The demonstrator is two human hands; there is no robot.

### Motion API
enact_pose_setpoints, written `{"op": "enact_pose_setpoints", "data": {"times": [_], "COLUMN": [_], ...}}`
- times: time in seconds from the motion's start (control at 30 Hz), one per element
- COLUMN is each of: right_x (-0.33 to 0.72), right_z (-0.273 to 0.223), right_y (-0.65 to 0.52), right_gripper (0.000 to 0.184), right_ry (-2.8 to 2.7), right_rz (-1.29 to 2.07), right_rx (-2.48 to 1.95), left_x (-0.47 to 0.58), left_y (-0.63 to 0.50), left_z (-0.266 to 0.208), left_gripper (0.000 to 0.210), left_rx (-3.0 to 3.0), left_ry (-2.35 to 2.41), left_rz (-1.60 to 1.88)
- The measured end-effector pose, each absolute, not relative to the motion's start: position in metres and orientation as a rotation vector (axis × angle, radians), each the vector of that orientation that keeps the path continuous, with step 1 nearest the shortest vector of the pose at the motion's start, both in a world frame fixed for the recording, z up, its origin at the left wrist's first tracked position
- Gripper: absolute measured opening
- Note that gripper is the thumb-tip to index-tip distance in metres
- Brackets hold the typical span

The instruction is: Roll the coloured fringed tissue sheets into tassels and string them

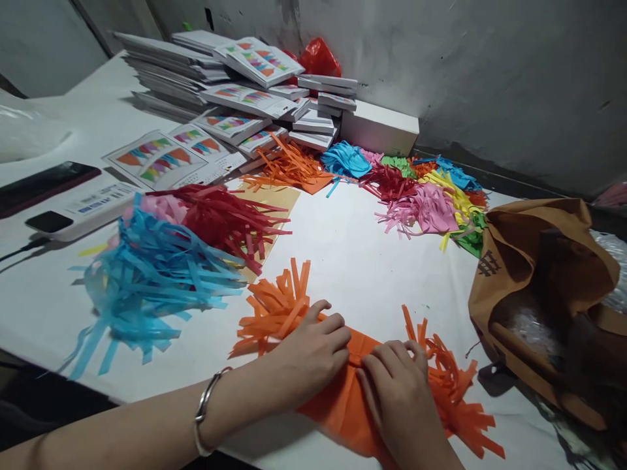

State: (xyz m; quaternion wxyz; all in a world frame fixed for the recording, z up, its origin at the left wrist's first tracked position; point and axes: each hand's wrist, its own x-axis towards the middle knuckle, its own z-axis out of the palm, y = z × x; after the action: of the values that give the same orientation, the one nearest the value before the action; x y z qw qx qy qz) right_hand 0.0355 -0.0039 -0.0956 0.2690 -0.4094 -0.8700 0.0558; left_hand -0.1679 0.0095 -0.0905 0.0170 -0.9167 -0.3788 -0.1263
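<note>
An orange tissue paper tassel (337, 408) lies at the table's front edge, fringed at both ends with a plain band in the middle. My left hand (306, 356) has its fingers curled on the upper left of that band, a silver bangle on the wrist. Across from it, my right hand (399, 395) grips the band with bent fingers. Between the two hands the paper is creased into a fold. Both palms and the fingertips' undersides are hidden. Left of my hands lies a pile of blue tissue tassels (157, 261), with a dark red tassel (220, 215) behind it.
Packets with printed bunting pictures (240, 121) are stacked at the back left, beside a white box (379, 127). Colourful tassels (421, 202) line the back right. A brown bag (519, 254) stands open at right. A phone (49, 183) and a white device (78, 212) lie at left.
</note>
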Motion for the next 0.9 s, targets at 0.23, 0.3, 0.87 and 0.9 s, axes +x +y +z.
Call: {"op": "enact_pose_setpoints", "data": {"times": [0.23,0.3,0.87,0.9], "right_x": [0.026,0.031,0.049,0.049], "right_z": [-0.106,-0.106,-0.101,-0.101], "right_y": [-0.004,-0.006,-0.018,-0.018], "right_gripper": [0.034,0.035,0.017,0.018], "right_ry": [-2.378,-2.39,-2.344,-2.334], "right_rz": [0.063,0.085,-0.13,-0.135], "right_rx": [-1.05,-1.051,-1.552,-1.539], "left_x": [-0.17,-0.171,-0.146,-0.145], "left_y": [0.01,0.009,0.008,0.007], "left_z": [-0.096,-0.097,-0.078,-0.078], "left_gripper": [0.016,0.016,0.011,0.012], "left_rx": [-2.938,-2.946,-2.716,-2.714], "left_ry": [-1.265,-1.339,-1.66,-1.598], "left_rz": [-0.556,-0.592,-0.064,-0.083]}}
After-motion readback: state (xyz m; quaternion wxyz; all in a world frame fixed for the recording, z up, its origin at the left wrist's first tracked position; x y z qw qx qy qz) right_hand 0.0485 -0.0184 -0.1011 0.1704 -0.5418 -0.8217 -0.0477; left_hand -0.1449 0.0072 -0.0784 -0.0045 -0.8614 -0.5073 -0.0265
